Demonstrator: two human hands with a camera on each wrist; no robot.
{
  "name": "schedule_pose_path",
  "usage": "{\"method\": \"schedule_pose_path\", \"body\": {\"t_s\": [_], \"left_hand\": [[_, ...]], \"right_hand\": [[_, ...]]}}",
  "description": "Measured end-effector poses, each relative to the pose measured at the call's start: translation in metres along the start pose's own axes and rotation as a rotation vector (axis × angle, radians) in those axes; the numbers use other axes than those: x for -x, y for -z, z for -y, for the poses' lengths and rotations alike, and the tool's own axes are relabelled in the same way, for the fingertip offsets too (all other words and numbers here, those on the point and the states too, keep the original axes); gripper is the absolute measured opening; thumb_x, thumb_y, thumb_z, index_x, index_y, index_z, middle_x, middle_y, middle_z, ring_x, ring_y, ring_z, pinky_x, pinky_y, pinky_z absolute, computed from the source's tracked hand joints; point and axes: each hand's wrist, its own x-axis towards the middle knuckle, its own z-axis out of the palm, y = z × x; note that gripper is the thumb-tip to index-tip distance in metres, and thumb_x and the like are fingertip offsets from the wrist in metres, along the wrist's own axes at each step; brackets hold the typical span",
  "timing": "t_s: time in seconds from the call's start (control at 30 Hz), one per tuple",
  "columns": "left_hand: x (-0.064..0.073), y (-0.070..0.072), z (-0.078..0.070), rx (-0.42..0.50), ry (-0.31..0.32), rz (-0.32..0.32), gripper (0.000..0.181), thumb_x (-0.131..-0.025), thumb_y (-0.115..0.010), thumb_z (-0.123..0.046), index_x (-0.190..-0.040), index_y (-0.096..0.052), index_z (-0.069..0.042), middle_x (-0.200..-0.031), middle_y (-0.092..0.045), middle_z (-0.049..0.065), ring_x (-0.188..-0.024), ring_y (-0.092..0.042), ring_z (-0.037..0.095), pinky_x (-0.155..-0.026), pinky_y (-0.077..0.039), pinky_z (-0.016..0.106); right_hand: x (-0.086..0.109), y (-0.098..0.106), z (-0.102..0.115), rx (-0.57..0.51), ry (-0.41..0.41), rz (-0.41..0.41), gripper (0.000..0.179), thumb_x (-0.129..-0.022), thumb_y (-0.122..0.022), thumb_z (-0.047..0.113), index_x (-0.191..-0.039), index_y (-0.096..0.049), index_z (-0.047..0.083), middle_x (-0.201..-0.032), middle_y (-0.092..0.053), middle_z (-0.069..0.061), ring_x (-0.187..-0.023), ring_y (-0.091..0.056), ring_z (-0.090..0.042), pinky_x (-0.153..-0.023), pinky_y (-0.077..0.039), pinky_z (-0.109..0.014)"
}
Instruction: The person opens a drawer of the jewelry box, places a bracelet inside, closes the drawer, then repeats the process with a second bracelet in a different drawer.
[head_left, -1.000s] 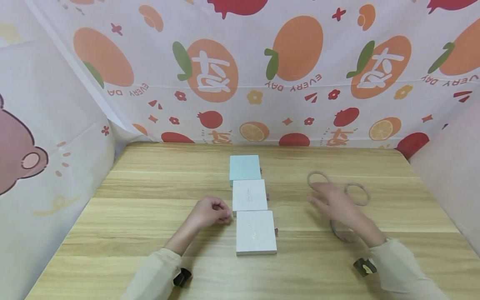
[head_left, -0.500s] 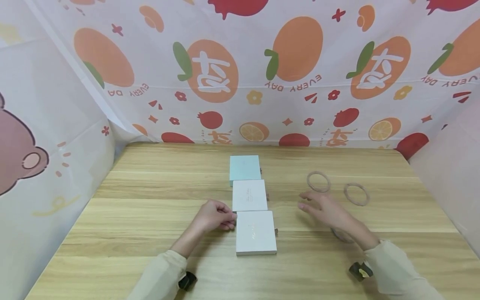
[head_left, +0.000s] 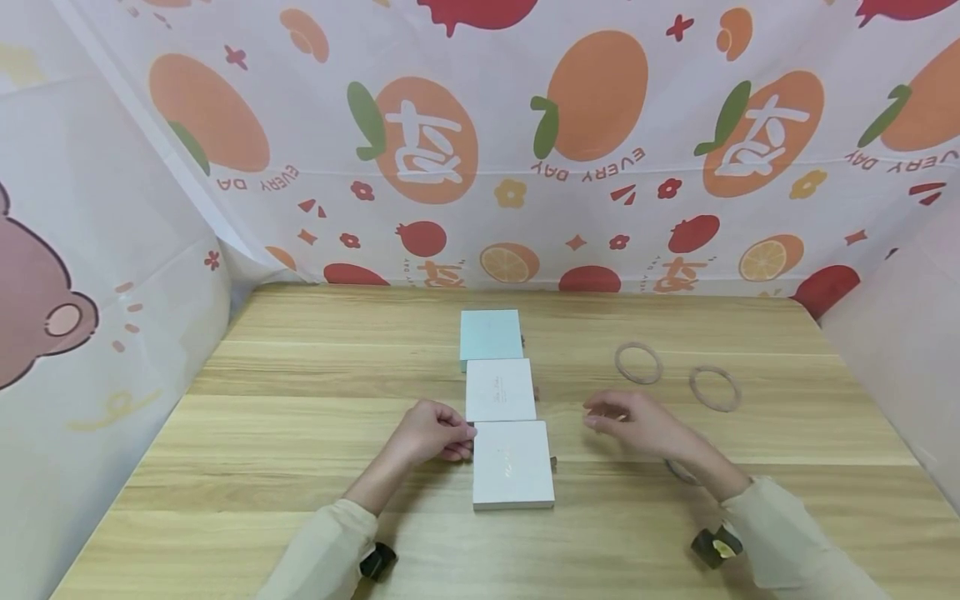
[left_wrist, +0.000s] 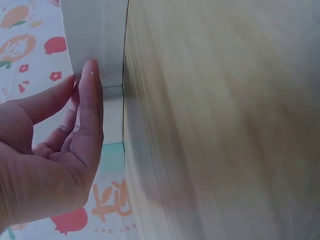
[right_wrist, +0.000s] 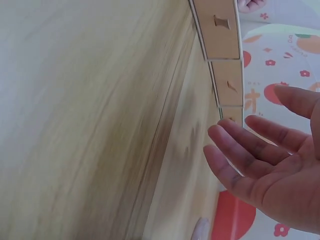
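Three flat gift boxes stand end to end in the head view: a white box (head_left: 513, 467) nearest, another white box (head_left: 498, 392) in the middle, a pale blue box (head_left: 490, 335) farthest. My left hand (head_left: 431, 432) touches the near box's left side by its far corner; the left wrist view shows straight fingers (left_wrist: 90, 110) against the side and the thumb at the top edge. Right of the boxes, my right hand (head_left: 637, 421) hovers over the table, holding nothing, fingers loosely bent. Each box's right end has a small ribbon tab (right_wrist: 221, 22).
Two thin greyish rings (head_left: 617, 360) lie on the wooden table (head_left: 300, 467) to the right. A third ring (head_left: 670, 471) is partly hidden under my right forearm. A fruit-print cloth (head_left: 510, 200) hangs behind the table's back edge.
My left hand has moved slightly right to the near box's side. My right hand has moved left from over the rings toward the boxes. Boxes and rings stay put.
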Motion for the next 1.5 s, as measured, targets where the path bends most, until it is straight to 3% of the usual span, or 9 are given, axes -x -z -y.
{"method": "schedule_pose_path", "body": {"t_s": [0.2,0.43,1.0,1.5], "left_hand": [[-0.001,0.000,0.000,0.009,0.011,-0.002,0.006,-0.082,-0.063,0.004,-0.080,-0.063,0.010,-0.068,-0.065,0.013,-0.058,-0.064,0.019,-0.057,-0.056,0.030],[0.000,-0.003,0.000,0.002,0.019,-0.032,0.006,-0.082,-0.063,0.005,-0.079,-0.063,0.009,-0.067,-0.064,0.013,-0.057,-0.064,0.019,-0.056,-0.056,0.029],[0.002,-0.004,-0.003,-0.017,0.036,-0.049,0.006,-0.081,-0.065,0.002,-0.077,-0.065,0.007,-0.066,-0.064,0.012,-0.056,-0.063,0.018,-0.055,-0.056,0.030],[-0.001,-0.004,0.001,0.023,0.044,-0.032,0.005,-0.081,-0.063,0.005,-0.080,-0.064,0.010,-0.068,-0.064,0.013,-0.056,-0.063,0.018,-0.054,-0.055,0.029]], "right_hand": [[-0.004,-0.005,0.006,-0.213,-0.064,0.069,0.033,-0.087,-0.062,0.013,-0.109,-0.056,-0.011,-0.091,-0.064,-0.014,-0.077,-0.062,-0.029,-0.065,-0.055,-0.035],[-0.008,-0.011,0.008,-0.366,-0.136,0.115,0.031,-0.086,-0.063,0.010,-0.106,-0.056,-0.013,-0.091,-0.063,-0.018,-0.081,-0.062,-0.032,-0.068,-0.055,-0.036],[-0.015,-0.025,0.012,-0.439,-0.207,0.170,0.024,-0.083,-0.064,0.005,-0.100,-0.058,-0.012,-0.085,-0.064,-0.020,-0.078,-0.063,-0.029,-0.068,-0.055,-0.038],[-0.016,-0.028,0.015,-0.454,-0.212,0.187,0.020,-0.083,-0.064,0.002,-0.096,-0.059,-0.012,-0.084,-0.065,-0.018,-0.074,-0.064,-0.030,-0.066,-0.055,-0.038]]}}
